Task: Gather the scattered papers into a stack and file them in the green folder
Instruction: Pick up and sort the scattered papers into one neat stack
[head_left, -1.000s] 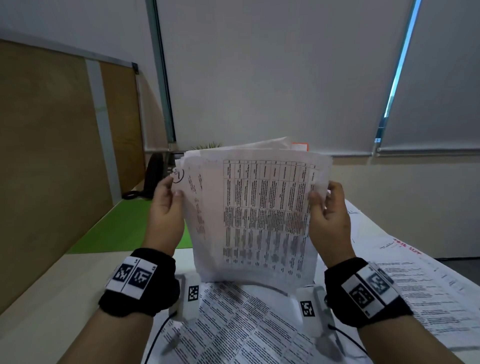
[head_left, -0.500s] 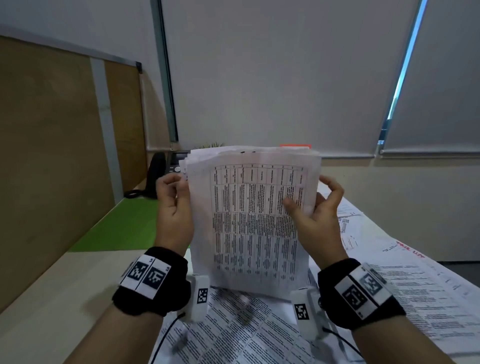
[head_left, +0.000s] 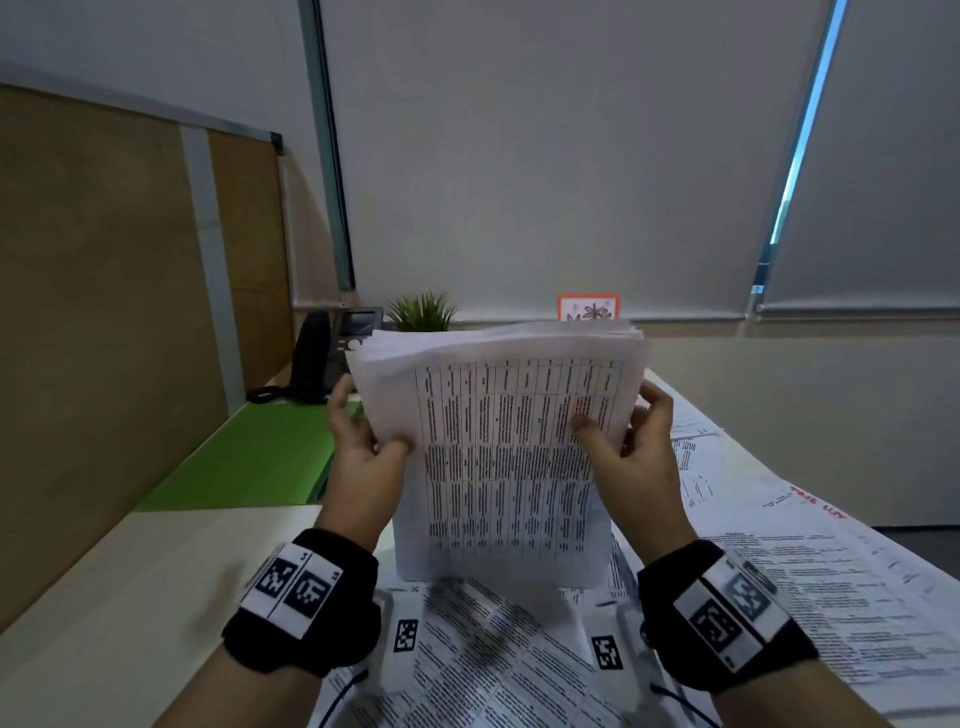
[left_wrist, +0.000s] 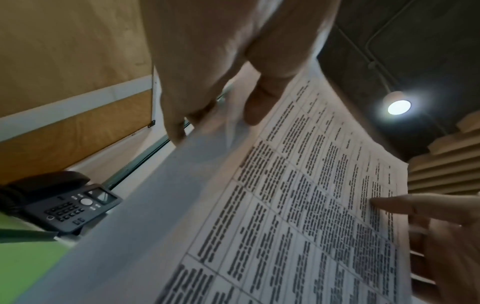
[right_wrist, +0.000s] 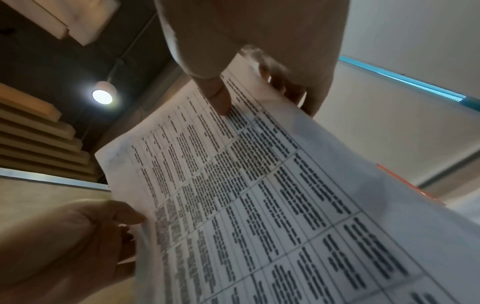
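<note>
You're holding one thick stack of white printed sheets with a table grid on the front page (head_left: 506, 457) upright, its long axis running vertically and its bottom edge hovering just above the desk. Your left hand (head_left: 363, 457) is gripping the stack's left edge, thumb on the front page and fingers behind; your right hand (head_left: 636, 447) is gripping the right edge the same way, thumb pressed on the table print. The wrist views are confirming both pinches: the left fingers (left_wrist: 182, 115) are wrapping the edge, and the right thumb (right_wrist: 218, 96) is sitting flat on the page.

The flat green paper folder (head_left: 249, 457) is lying on the pale desk top (head_left: 130, 582) to your left and slightly forward, its long axis running away from you along the brown partition. It's lying just beside your left hand, so that hand is the nearer one. My read: the stack needs to swing left and tip down flat to land on it.

Counts: one stack, one folder, two hands on the stack. Loose white printed sheets (head_left: 810, 587) are still lying on the desk under and to the right of the stack, overlapping too much to count. So gathering isn't looking finished.

Behind the folder: one black desk phone (head_left: 332, 358), one small green plant (head_left: 421, 312).
</note>
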